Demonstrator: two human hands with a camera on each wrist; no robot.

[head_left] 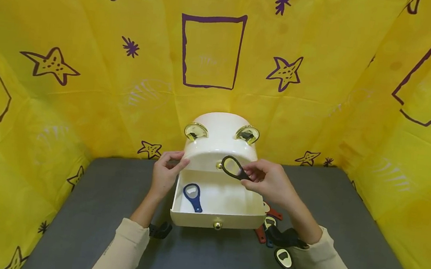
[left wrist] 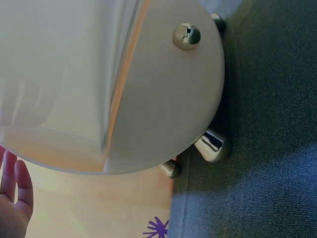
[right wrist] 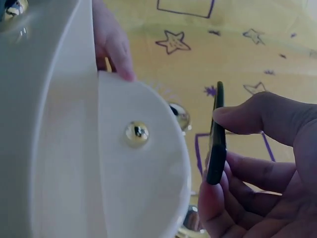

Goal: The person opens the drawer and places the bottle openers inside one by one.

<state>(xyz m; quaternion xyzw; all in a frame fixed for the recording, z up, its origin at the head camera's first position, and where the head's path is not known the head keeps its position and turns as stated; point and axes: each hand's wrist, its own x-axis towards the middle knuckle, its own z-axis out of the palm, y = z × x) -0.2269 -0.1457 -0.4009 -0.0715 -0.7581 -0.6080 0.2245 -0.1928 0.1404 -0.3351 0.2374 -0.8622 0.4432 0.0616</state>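
Note:
A white rounded storage box [head_left: 220, 128] with gold knobs stands at the back of the table, its lower drawer [head_left: 216, 221] pulled out. My left hand [head_left: 164, 175] touches the box's left side near the upper front edge, fingers fairly straight. In the drawer's left part lies a blue bottle opener [head_left: 192, 197]. Above the drawer, my right hand [head_left: 270, 180] pinches a black bottle opener [head_left: 243, 176] by its handle, the ring pointing left in front of the upper knob. The right wrist view shows this opener [right wrist: 216, 144] edge-on between thumb and fingers.
On the grey table [head_left: 209, 262], right of the drawer, several red and blue bottle openers [head_left: 270, 223] lie partly hidden under my right wrist. Another dark opener [head_left: 288, 266] lies closer to me. Yellow patterned cloth [head_left: 146, 113] hangs behind and on both sides.

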